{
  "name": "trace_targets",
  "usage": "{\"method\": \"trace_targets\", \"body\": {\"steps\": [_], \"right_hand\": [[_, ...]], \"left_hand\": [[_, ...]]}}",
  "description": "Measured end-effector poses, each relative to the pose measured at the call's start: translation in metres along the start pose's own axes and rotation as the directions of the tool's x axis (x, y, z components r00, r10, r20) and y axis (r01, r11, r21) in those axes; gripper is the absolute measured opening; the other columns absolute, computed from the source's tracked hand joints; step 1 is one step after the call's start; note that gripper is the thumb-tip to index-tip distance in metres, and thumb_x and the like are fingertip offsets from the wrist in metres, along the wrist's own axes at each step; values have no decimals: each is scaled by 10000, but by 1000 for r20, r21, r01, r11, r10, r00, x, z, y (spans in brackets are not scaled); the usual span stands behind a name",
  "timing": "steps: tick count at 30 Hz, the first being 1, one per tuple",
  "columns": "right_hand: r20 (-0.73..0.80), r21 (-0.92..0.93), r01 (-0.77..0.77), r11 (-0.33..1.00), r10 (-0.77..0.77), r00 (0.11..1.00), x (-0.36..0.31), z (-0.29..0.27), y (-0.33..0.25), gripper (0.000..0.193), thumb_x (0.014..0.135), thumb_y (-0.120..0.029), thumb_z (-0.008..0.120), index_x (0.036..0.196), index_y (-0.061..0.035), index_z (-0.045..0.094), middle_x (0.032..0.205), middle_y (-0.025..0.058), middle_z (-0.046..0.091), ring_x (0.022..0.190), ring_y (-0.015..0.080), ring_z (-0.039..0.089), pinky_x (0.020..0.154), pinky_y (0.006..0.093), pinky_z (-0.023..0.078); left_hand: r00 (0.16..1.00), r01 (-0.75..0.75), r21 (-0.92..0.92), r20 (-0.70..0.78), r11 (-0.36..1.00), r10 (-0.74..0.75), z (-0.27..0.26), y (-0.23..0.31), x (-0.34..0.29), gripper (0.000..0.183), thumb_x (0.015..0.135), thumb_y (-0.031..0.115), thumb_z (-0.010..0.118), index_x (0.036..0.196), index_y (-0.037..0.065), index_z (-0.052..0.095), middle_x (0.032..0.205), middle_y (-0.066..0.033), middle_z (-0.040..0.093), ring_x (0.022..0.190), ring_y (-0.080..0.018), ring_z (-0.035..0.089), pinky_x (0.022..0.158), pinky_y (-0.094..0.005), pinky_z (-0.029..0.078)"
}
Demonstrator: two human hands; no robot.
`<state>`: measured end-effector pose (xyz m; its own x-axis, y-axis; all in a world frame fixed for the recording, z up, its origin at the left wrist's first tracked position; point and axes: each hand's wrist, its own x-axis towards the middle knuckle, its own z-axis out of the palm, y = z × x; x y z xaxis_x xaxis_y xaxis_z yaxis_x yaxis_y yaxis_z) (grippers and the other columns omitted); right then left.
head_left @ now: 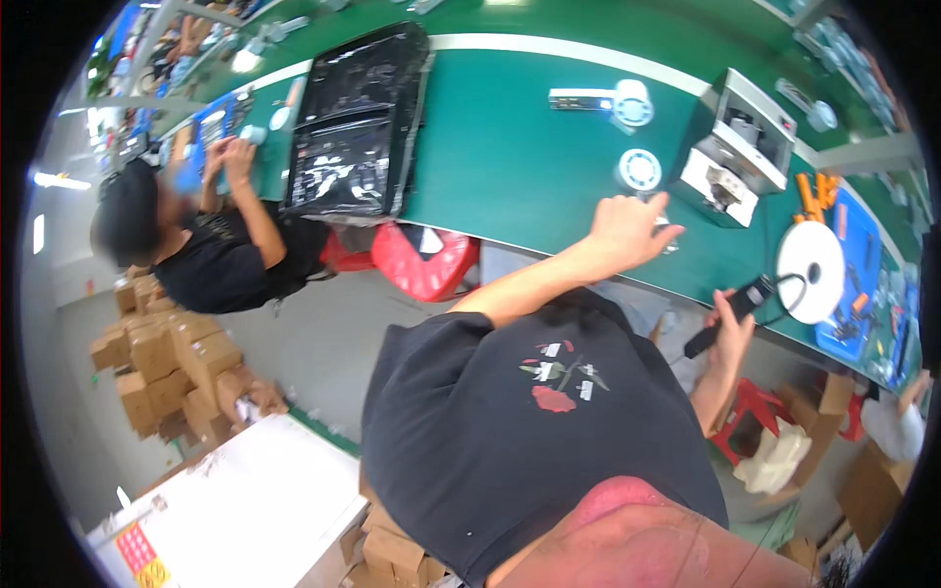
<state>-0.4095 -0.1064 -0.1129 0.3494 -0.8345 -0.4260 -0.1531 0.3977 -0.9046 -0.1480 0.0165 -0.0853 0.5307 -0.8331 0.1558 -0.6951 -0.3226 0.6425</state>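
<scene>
My left hand (632, 233) is over the green table (500, 147) near its front edge. Its fingers are curled, with the thumb reaching right, around a small pale piece (670, 239) mostly hidden by the hand. Just beyond the fingertips lies a white round part (641, 170) with a ring pattern. Farther back is another white round part (633, 103) beside a short bar with a light strip (580, 99). In my right hand (730, 338), at the table's edge, is a black bar-shaped handheld device (751, 298) with a black cord looping from its end.
A grey metal box machine (750, 132) stands right of the round parts. Beyond it are orange-handled tools (810, 196), a white disc (811, 272) and a blue tray (858, 250). A black plastic-covered tray (358, 122) lies left, near a red stool (423, 263) and a seated co-worker (221, 250).
</scene>
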Motion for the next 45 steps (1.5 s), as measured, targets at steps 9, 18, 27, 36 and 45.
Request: {"method": "trace_targets", "body": {"steps": [9,18,27,36,45], "right_hand": [[115,73,-26,997,17,993,5,-3,11,173,959,-41,782,1040,-34,630,728,33,587,569,136,574,541,282,484],[212,13,-56,998,52,976,11,-14,3,195,939,-39,791,1043,-29,626,768,42,608,592,141,607,548,287,498],[223,22,-17,1000,12,975,8,-11,3,229,938,10,778,1091,-21,609,848,49,604,626,138,611,572,290,503],[224,13,-40,999,36,974,13,-16,6,227,942,17,770,1103,-15,612,824,47,586,602,138,594,558,280,499],[182,29,-19,999,14,983,3,-17,6,208,951,-16,770,1098,2,623,833,57,600,608,136,587,556,282,489]], "left_hand": [[966,152,-267,241,952,-87,-59,10,3,358,860,298,854,1068,43,716,785,-146,767,706,-299,773,685,-398,586],[983,186,-426,94,886,-161,-140,-3,56,419,861,47,782,1269,19,691,1015,-164,795,824,-218,793,735,-334,622],[920,-78,-37,-389,996,58,-93,-28,36,400,866,16,723,1255,18,630,944,-206,752,771,-377,759,671,-442,604],[815,-79,-75,-578,994,22,-69,-35,-15,327,894,-8,762,1216,-48,716,993,-177,787,774,-223,789,688,-328,649],[931,-84,-38,-359,996,64,-40,-38,-56,375,821,5,792,1190,3,722,1216,-199,750,1023,-375,766,864,-426,639]]}}
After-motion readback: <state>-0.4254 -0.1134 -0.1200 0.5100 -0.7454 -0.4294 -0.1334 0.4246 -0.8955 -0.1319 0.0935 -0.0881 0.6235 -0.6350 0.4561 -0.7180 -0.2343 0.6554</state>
